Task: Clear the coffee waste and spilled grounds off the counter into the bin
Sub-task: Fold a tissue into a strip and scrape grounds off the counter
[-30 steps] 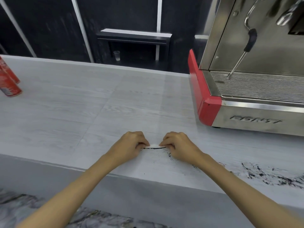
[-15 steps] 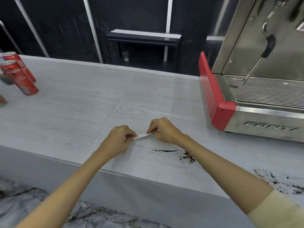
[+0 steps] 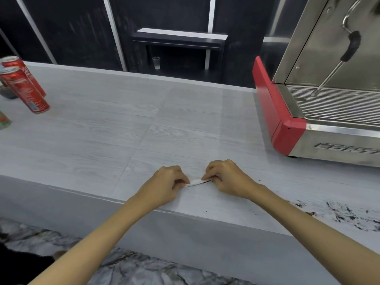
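Note:
A small white paper strip [image 3: 195, 183] lies edge-down on the pale grey counter [image 3: 123, 128], pinched at its two ends by my left hand [image 3: 166, 185] and my right hand [image 3: 226, 177]. A thin dark line of coffee grounds [image 3: 206, 182] sits against the strip by my right fingers. More smeared grounds [image 3: 347, 214] spread over the counter near its front edge at the far right. No bin is in view.
A red and steel espresso machine [image 3: 287, 128] with a steam wand [image 3: 333, 73] stands at the right. Two red cans [image 3: 24, 87] stand at the far left, with another item partly cut off beside them. The counter's front edge drops to a marbled floor [image 3: 123, 270].
Both hands and the paper strip came back toward me and down onto the counter, gathering the loose line of grounds seen half a second ago against the strip.

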The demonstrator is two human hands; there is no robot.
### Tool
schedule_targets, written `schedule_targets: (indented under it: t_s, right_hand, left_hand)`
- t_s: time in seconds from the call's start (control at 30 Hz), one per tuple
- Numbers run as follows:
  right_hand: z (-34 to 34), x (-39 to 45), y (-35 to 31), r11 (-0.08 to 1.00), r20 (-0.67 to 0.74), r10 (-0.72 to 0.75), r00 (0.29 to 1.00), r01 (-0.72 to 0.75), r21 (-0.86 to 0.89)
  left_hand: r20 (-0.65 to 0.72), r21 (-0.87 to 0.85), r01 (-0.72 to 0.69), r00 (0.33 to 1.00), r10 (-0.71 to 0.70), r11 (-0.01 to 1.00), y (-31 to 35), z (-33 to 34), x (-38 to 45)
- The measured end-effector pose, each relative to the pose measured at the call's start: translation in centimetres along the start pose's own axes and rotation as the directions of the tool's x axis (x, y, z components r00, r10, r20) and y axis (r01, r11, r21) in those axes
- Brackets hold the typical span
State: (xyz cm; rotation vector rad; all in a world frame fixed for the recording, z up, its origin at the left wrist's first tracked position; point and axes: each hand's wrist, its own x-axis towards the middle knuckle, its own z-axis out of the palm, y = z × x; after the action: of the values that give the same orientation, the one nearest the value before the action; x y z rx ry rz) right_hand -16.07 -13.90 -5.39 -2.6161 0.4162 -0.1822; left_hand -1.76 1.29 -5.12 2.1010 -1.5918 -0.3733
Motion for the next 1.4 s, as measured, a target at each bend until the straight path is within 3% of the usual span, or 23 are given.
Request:
schedule_targets:
  t_s: [0.13,0.27,0.9,1.4]
  right_hand:
    - [-0.5,0.4,-0.3,1.0,0.033,-0.012,0.999,0.013,-0.025]
    - [-0.5,2.3,-0.7,1.0,-0.016,0.001,1.0,-0.001,0.015]
    - [-0.8,3.5,-0.6,0.993,0.144,-0.091,0.985,0.1,-0.056]
    - [-3.5,0.7,3.3,0.984,0.184,-0.136,0.974,0.154,-0.091]
  left_hand:
    - [0.018,0.002,0.009,1.0,-0.009,1.0,0.4,-0.2,0.1]
    - [-0.078,0.002,0.055,0.995,-0.055,0.998,-0.2,-0.9,-0.1]
    - [-0.163,-0.062,0.348,0.921,-0.353,0.936,2.3,0.5,-1.9]
    - [-0.22,-0.056,0.402,0.888,-0.404,0.914,8.4,4.5,-0.8]
